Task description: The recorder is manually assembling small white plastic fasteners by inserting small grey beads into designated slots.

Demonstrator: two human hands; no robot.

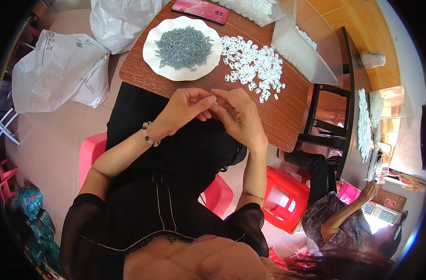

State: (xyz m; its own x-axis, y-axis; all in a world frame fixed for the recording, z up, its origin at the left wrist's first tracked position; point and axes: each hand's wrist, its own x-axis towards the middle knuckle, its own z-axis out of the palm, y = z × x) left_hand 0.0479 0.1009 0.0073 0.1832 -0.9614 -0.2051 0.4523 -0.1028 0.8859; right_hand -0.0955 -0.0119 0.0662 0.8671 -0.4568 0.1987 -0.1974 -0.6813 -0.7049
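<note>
My left hand (187, 108) and my right hand (238, 113) meet fingertip to fingertip over my lap, just in front of the table's near edge. Both pinch at one spot; a tiny pale piece seems to show between the fingers, too small to name. A bracelet of beads (149, 134) circles my left wrist. Beyond my hands, a white scalloped plate (152, 59) holds a heap of small grey, spring-like pieces (184, 46). To its right, many small white plastic pieces (257, 65) with dark slots lie scattered on the brown wooden table (283, 116).
A pink phone (201, 11) lies at the table's far edge, near a clear bin of white pieces (252, 9). White sacks (59, 70) stand on the floor at left. A red stool (285, 200) is at right, where another person (336, 217) sits by a dark table.
</note>
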